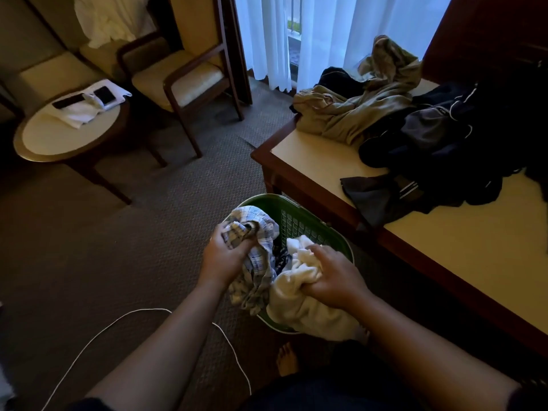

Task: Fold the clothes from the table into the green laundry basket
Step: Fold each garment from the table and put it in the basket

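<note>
Both hands are at the green laundry basket (pixel 299 223), each closed round a bunch of cloth. Left hand (pixel 225 256) grips a checked garment (pixel 261 221) near the basket's far-left rim, fingers curled into the fabric; right hand (pixel 335 280) grips a white garment (pixel 302 312) that spills over the near rim. Neither piece looks folded: both are crumpled, and darker patterned cloth shows between them deeper inside. I cannot tell whether the 2 bundles are going in or coming out.

To do this step well, I would handle 1 piece at a time, not 2. Let the white one rest, take the checked one by 2 corners, shake it flat and fold it on a firm surface. The basket stands on the carpet, touching or just beside the table (pixel 311 161), whose bare near corner would probably serve. Lay each folded piece flat, not pushed down, or it will likely crease and ride up over the rim.

Farther along the table lie a khaki garment (pixel 341 117) and a heap of dark clothes (pixel 439 137), not yet folded, so much of the task remains. A white cord (pixel 98 336) loops on the floor near a bare foot (pixel 287 363); it could trip someone.
</note>
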{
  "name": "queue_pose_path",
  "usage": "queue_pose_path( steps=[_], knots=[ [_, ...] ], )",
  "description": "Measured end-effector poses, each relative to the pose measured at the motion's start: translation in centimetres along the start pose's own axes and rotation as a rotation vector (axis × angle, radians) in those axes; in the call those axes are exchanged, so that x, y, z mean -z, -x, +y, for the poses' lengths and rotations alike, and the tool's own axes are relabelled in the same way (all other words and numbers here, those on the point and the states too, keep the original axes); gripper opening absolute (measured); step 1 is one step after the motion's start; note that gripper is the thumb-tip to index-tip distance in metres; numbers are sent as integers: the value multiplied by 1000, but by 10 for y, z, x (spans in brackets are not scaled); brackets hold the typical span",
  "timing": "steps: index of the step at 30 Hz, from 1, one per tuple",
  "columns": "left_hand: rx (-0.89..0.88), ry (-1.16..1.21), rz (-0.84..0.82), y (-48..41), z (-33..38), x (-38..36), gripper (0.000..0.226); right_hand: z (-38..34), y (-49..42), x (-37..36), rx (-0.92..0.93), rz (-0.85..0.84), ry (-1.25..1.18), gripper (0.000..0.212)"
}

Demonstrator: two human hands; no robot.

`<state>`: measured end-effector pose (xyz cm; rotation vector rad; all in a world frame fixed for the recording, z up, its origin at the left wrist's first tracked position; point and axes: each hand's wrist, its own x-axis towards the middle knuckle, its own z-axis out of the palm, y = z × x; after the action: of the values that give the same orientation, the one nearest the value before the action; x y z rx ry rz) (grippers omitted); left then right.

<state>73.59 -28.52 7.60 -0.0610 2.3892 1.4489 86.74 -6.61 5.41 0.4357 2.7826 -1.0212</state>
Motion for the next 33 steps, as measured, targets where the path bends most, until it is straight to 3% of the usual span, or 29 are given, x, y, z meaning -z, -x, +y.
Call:
queue_pose_path(
  steps=[5,10,14,21,26,33],
  knots=[
    [-83,16,-33,-7,11,2,49,3,-12,0,56,51,24,80],
    [-132,-22,-16,-13,22,2,37,9,-26,-1,5,-123,239,91],
    [-130,-27,4,-17,24,0,42,11,-28,-1,-29,-138,186,83],
    [-145,-84,-25,-28,32,-13,49,3,-29,6,-4,-50,95,68],
    [-89,-388,-137,-43,45,-28,75,-8,-42,24,23,24,72,66],
    [-300,-289,-225,-73,116,-68,62,-18,-79,86,52,208,44,61]
  ],
)
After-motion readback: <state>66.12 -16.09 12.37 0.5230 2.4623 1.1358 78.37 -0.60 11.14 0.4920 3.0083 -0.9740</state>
